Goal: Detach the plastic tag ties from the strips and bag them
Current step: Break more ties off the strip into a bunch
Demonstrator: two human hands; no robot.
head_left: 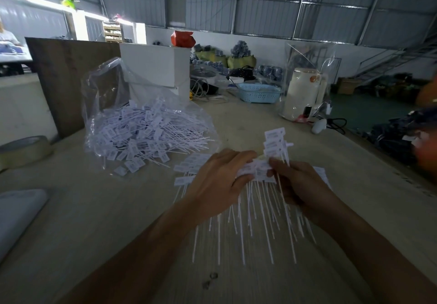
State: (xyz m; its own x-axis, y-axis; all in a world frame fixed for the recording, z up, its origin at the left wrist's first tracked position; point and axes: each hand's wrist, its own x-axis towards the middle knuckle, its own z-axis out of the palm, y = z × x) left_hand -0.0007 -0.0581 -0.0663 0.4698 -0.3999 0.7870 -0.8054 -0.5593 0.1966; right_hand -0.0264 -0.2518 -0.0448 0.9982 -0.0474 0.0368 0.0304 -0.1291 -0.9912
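A strip of white plastic tag ties (pixel 257 199) hangs between my hands above the table, thin tails pointing toward me. My left hand (pixel 217 180) grips the strip's row of tag heads from the left, thumb underneath. My right hand (pixel 300 183) pinches the tag heads from the right, with a few tags (pixel 275 143) sticking up above its fingers. More tag ties (pixel 186 169) lie on the table under my left hand. A clear plastic bag (pixel 142 126) holding several loose detached ties lies open at the left.
A tape roll (pixel 23 150) sits at the left edge. A white box (pixel 156 65), a blue basket (pixel 259 93) and a white kettle (pixel 302 91) inside a clear bag stand at the back. Dark bundles (pixel 399 133) lie at the right.
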